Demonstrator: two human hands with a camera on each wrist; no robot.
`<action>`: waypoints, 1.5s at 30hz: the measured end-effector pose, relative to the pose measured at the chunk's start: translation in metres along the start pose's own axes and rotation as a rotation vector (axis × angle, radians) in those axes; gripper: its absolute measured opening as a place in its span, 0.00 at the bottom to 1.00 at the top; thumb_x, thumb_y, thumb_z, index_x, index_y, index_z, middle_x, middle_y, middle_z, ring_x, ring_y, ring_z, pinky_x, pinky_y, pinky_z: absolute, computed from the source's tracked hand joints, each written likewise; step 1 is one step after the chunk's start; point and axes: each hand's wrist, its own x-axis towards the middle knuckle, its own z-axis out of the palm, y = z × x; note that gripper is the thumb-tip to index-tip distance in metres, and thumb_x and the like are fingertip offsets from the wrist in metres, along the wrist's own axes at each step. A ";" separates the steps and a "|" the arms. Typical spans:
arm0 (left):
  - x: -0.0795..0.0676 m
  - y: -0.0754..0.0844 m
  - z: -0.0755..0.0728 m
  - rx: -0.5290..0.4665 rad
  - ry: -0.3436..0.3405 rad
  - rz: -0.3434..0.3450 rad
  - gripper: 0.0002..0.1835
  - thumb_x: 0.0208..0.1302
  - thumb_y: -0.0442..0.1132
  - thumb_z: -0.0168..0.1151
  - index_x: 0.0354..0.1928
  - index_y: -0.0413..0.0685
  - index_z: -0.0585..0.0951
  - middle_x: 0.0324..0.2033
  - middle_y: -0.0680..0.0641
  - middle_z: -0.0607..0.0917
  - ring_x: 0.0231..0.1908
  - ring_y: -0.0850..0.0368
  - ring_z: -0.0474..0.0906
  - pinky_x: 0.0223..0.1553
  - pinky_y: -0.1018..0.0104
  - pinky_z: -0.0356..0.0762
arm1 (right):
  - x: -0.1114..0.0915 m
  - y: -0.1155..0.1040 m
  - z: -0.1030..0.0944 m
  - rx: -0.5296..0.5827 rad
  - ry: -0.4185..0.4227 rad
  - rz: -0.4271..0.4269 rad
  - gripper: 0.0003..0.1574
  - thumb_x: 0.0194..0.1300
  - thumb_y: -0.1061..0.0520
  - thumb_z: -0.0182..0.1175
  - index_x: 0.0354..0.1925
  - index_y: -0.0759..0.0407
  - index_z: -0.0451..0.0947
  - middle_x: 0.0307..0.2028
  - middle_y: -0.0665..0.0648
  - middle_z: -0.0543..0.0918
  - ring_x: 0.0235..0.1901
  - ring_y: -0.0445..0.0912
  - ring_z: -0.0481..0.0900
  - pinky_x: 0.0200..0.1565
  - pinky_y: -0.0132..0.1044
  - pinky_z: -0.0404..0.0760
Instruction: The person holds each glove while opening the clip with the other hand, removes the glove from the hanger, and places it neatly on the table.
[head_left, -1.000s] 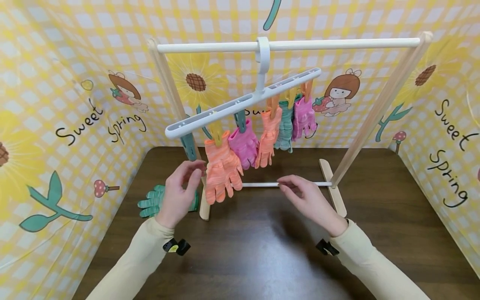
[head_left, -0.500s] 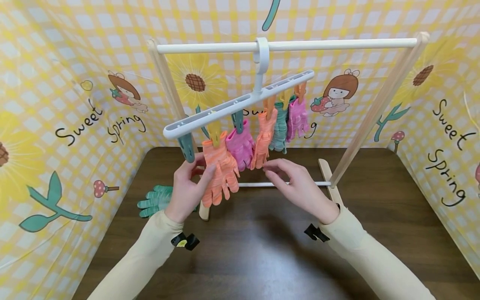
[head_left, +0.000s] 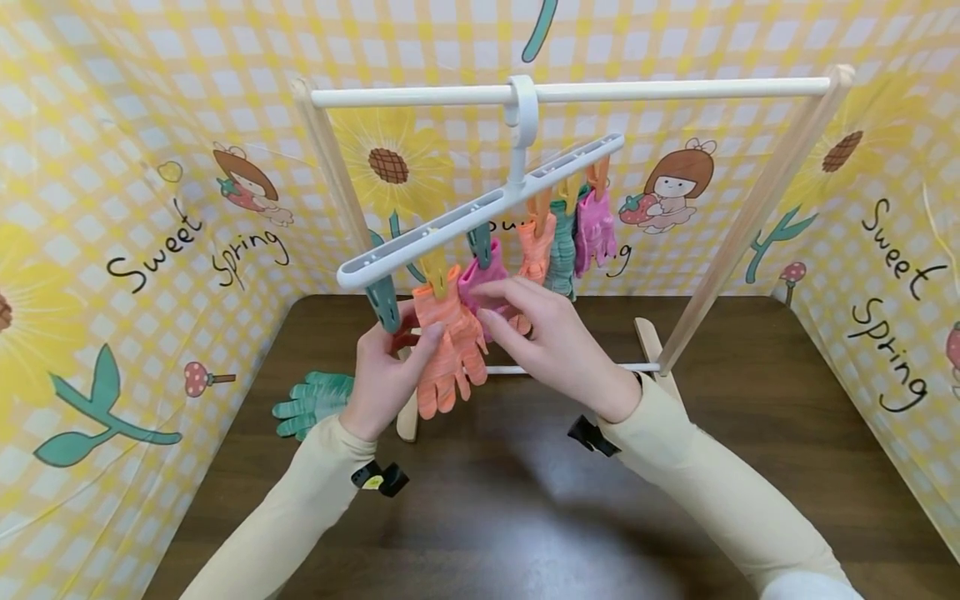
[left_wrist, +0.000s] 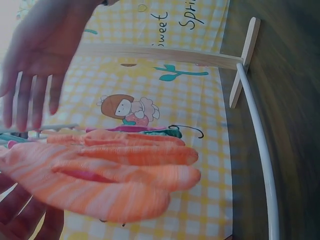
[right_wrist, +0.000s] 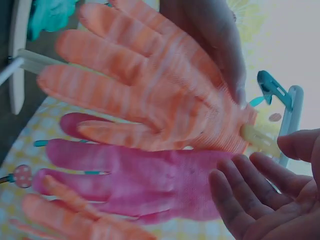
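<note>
A pale grey clip hanger (head_left: 442, 227) slants across the head view with gloves pinned below it. At its near left end an orange striped glove (head_left: 450, 375) dangles from a yellow clothespin (head_left: 437, 275). My left hand (head_left: 382, 375) holds this glove by its left edge, thumb in front and fingers behind. My right hand (head_left: 558, 346) is just right of it, in front of a pink glove (head_left: 480, 271), fingers loosely bent and apart from the cuff in the right wrist view. A dark green clothespin (head_left: 384, 304) hangs at the hanger's left tip with no glove.
The hanger hooks over the white rod of a wooden rack (head_left: 757, 221). Farther along hang another orange glove (head_left: 536, 246), a green glove (head_left: 562, 250) and a second pink glove (head_left: 596, 233). One green glove (head_left: 311, 404) lies on the brown table (head_left: 480, 517), left.
My left hand has moved right and taken the near orange glove's edge. My right hand has come left and up toward it. The hanger has swung slightly.
</note>
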 end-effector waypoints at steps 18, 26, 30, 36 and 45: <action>-0.004 0.004 0.003 -0.060 0.046 0.031 0.10 0.76 0.31 0.58 0.53 0.37 0.83 0.30 0.46 0.81 0.27 0.57 0.73 0.29 0.71 0.73 | 0.038 -0.015 0.016 0.075 0.083 -0.008 0.19 0.74 0.62 0.62 0.59 0.69 0.78 0.51 0.62 0.84 0.49 0.46 0.85 0.53 0.37 0.83; -0.004 0.004 0.000 -0.025 0.028 0.078 0.09 0.76 0.30 0.57 0.50 0.35 0.83 0.26 0.49 0.78 0.23 0.60 0.70 0.24 0.72 0.70 | 0.045 -0.016 0.018 0.050 0.051 0.068 0.19 0.76 0.60 0.61 0.60 0.67 0.78 0.53 0.61 0.83 0.49 0.47 0.83 0.52 0.37 0.83; -0.004 0.003 0.000 -0.040 0.014 0.080 0.09 0.76 0.29 0.56 0.51 0.36 0.83 0.25 0.49 0.77 0.22 0.59 0.70 0.24 0.71 0.70 | 0.051 -0.017 0.019 0.064 0.022 0.105 0.19 0.77 0.59 0.60 0.60 0.67 0.78 0.52 0.61 0.84 0.49 0.48 0.84 0.53 0.37 0.84; -0.006 0.004 -0.001 -0.076 -0.004 0.046 0.09 0.77 0.30 0.56 0.51 0.35 0.83 0.27 0.48 0.82 0.23 0.60 0.76 0.25 0.71 0.75 | 0.057 -0.017 0.022 0.109 -0.013 0.182 0.16 0.78 0.57 0.58 0.58 0.64 0.79 0.52 0.59 0.85 0.50 0.47 0.84 0.55 0.38 0.83; -0.008 0.005 -0.002 -0.103 -0.008 0.050 0.09 0.76 0.29 0.56 0.50 0.35 0.82 0.24 0.50 0.79 0.21 0.61 0.72 0.23 0.70 0.70 | 0.061 -0.017 0.024 0.194 -0.029 0.244 0.11 0.80 0.53 0.57 0.48 0.59 0.80 0.36 0.54 0.81 0.30 0.45 0.74 0.34 0.36 0.72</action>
